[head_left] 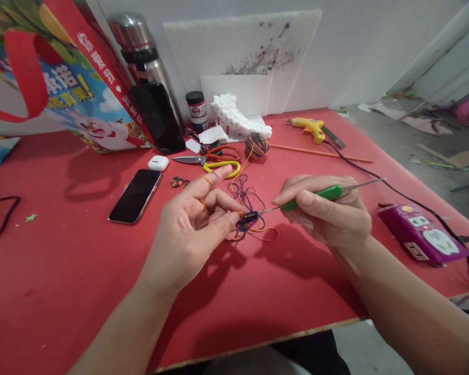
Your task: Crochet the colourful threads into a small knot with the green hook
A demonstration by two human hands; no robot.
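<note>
My left hand (195,219) pinches a small piece of dark multicoloured crochet work (247,221) between thumb and fingertips, with orange yarn looped round its fingers. In my right hand (332,208) is a crochet hook with a green handle (328,194). The hook's thin metal shaft reaches left to the crochet piece; its tip at the stitches is too small to make out. Loose purple, pink and orange strands (244,190) lie tangled around and behind the piece. One orange strand leads back to a multicoloured yarn ball (257,145).
Scissors (219,159) lie behind my left hand, near a phone (136,196) and a white earphone case (158,163). At the back stand a gift bag (97,88), a steel flask (140,47) and a jar (197,110). A glue gun (310,127) and purple power box (424,234) are at right.
</note>
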